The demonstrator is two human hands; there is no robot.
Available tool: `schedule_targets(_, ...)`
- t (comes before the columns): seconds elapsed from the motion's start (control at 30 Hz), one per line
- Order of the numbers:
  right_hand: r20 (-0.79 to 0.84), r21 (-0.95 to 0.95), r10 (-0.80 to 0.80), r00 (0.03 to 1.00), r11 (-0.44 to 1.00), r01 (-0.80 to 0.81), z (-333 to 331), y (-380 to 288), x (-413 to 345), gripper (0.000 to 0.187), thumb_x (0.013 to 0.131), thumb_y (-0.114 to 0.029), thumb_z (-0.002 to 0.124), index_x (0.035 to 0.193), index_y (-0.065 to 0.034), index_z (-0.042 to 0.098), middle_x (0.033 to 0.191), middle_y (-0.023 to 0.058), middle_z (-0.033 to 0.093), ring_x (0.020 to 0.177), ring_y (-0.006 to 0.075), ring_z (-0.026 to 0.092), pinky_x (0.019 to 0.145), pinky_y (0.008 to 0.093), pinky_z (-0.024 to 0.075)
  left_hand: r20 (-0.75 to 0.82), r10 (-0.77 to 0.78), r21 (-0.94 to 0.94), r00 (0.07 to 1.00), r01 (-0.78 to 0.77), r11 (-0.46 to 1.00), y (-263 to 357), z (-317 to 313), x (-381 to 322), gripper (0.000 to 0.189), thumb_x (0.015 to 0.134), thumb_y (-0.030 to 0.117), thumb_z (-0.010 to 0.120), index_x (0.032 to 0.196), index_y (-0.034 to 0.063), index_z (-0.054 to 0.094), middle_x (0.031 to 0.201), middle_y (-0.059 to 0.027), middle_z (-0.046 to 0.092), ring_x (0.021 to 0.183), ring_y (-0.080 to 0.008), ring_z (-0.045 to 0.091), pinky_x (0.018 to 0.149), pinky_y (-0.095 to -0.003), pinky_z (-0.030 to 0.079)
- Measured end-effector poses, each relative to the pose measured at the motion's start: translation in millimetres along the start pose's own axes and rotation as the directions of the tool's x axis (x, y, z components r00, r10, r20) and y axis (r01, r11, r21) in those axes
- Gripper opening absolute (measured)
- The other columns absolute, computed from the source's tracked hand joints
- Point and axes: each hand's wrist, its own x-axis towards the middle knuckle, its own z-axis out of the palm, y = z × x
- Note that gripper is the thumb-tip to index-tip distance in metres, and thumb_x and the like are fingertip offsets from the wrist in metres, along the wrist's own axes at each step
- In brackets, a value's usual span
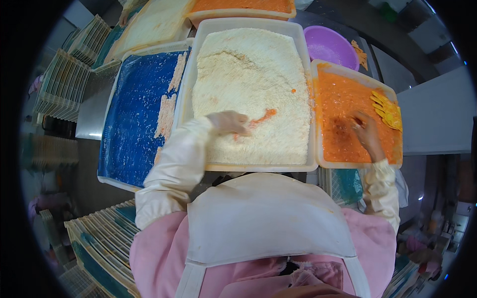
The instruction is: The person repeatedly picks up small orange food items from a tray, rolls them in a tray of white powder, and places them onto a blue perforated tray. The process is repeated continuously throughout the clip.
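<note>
My left hand [228, 123], blurred, is low over a white tub [253, 168] filled with pale breadcrumbs [246, 78]. Just beyond its fingers, an orange-coated strip [264, 118] lies on the crumbs. Whether the fingers hold anything is hidden by blur. On the right, my right hand [366, 132] hovers at the surface of orange batter with pieces in it [335, 97], inside a smaller white tub [357, 165]. Its fingers are curled, and I cannot tell if they grip a piece. A yellow rubber glove [387, 111] rests at that tub's right side.
Left of the crumbs, a blue-lined tray [138, 111] carries crumbed strips [166, 115] along its right edge. A purple basin [329, 46] stands at the back right. Stacked trays [100, 246] are at lower left. Another person's hand [123, 18] shows at the far upper left.
</note>
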Motion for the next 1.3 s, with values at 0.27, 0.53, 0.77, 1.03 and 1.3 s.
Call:
schedule_targets(0.27, -0.052, -0.045, 0.138, 0.989, 0.989, -0.14, 13.4, 34.7, -2.9, 0.014, 0.082, -0.007, 0.059, 0.094, 0.0003, 0.063, 0.092, 0.0145, 0.063, 0.083, 0.0239, 0.061, 0.071, 0.0299, 0.0467, -0.491, 0.163, 0.449, 0.856, 0.089, 0.889, 26.7, 59.5, 45.4, 0.047, 0.09, 0.029, 0.048, 0.13, 0.006, 0.044, 0.123, -0.0156, 0.054, 0.113, -0.0274, 0.052, 0.094, -0.0373, 0.043)
schedule_targets(0.53, 0.063, -0.33, 0.022, 0.998, 0.944, 0.0, 13.2, 60.4, -27.6, 0.018, 0.08, -0.008, 0.058, 0.097, -0.0067, 0.065, 0.103, 0.012, 0.063, 0.094, 0.0326, 0.059, 0.079, 0.0379, 0.0481, -0.511, -0.168, 0.264, 0.843, 0.34, 0.903, 20.1, 40.5, -7.9, 0.061, 0.084, 0.041, 0.059, 0.127, 0.0007, 0.046, 0.122, -0.0169, 0.052, 0.112, -0.0294, 0.052, 0.089, -0.0393, 0.045)
schedule_targets(0.77, 0.098, -0.543, -0.083, 0.992, 0.831, 0.123, 30.8, 26.0, 15.1, 0.019, 0.074, -0.009, 0.061, 0.093, -0.0073, 0.063, 0.09, 0.0156, 0.064, 0.085, 0.0351, 0.059, 0.073, 0.0427, 0.0478, -0.096, -0.296, -0.752, 0.95, 0.125, 0.647, 9.1, 31.4, -1.6, 0.045, 0.088, 0.041, 0.059, 0.11, 0.0025, 0.058, 0.102, -0.01, 0.057, 0.079, -0.018, 0.057, 0.068, -0.0302, 0.05)
schedule_targets(1.03, 0.163, -0.506, 0.183, 0.97, 0.859, -0.077, 37.9, 72.4, 2.5, 0.011, 0.069, -0.005, 0.062, 0.08, -0.0033, 0.062, 0.076, 0.0201, 0.062, 0.075, 0.0383, 0.059, 0.064, 0.0454, 0.0462, -0.691, -0.362, -0.715, 0.626, -0.517, 0.471, -85.3, -61.4, -94.6, 0.029, 0.082, 0.014, 0.065, 0.108, 0.002, 0.057, 0.074, -0.0024, 0.056, 0.054, -0.0084, 0.044, 0.049, -0.0255, 0.046)
schedule_targets(1.3, 0.126, -0.373, 0.257, 0.958, 0.907, -0.194, 40.4, 70.3, 6.7, 0.012, 0.066, 0.0, 0.059, 0.077, -0.0018, 0.064, 0.075, 0.0205, 0.062, 0.073, 0.0385, 0.06, 0.064, 0.043, 0.0472, -0.702, -0.552, -0.561, 0.45, 0.129, 0.818, -197.4, -164.0, -35.5, 0.067, 0.091, 0.049, 0.043, 0.14, 0.0044, 0.035, 0.13, -0.0152, 0.045, 0.119, -0.0212, 0.04, 0.098, -0.0334, 0.03)
